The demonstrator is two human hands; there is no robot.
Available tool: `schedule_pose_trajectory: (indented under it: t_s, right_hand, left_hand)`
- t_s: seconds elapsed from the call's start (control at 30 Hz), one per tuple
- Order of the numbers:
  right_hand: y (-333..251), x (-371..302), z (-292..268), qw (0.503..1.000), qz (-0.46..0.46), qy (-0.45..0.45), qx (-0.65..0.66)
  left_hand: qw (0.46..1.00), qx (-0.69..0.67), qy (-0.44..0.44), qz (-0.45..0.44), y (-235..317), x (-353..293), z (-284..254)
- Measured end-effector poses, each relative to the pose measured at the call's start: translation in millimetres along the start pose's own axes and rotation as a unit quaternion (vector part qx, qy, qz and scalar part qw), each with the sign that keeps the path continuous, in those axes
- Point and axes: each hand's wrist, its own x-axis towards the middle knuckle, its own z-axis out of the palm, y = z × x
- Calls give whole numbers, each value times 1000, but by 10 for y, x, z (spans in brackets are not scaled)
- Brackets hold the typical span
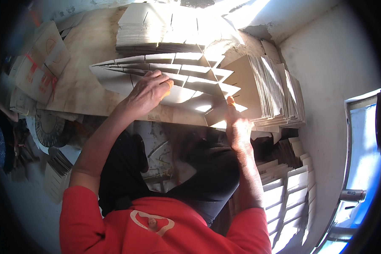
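Several long slotted cardboard strips (194, 82) stand on edge on the table, fanned together at their left end and spread apart at the right. A cardboard cross strip (214, 76) runs across them near their right ends. My left hand (150, 91) is closed on the nearer long strips around their middle, with an orange cover on a digit. At the near end of the cross strip, my right hand (238, 125) pinches it, an orange cover on one fingertip. The undersides of both grips are hidden.
A stack of slotted cardboard sheets (156, 31) lies at the back, and another stack (275, 91) stands at the right. A cardboard box (42, 63) with red tape sits on the wooden table (82, 55). Assembled cardboard dividers (287, 194) are piled below right, beside the wall (321, 84).
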Motion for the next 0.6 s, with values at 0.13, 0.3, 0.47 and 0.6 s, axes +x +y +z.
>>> schedule_pose_trajectory:
  t_s: [0.13,0.3,0.47,0.6]
  right_hand:
    - [50,37,-6,999,8,0,-38]
    - [227,131,-98,983,116,63,129]
    - [934,253,-53,957,72,192,-206]
    - [1056,337,153,956,109,61,-266]
  left_hand:
    - [1000,-26,10,-7,21,23,87]
    - [999,-23,-29,-27,18,-8,45]
    - [998,-48,-11,-46,48,8,85]
    - [996,-63,10,-69,40,-16,79]
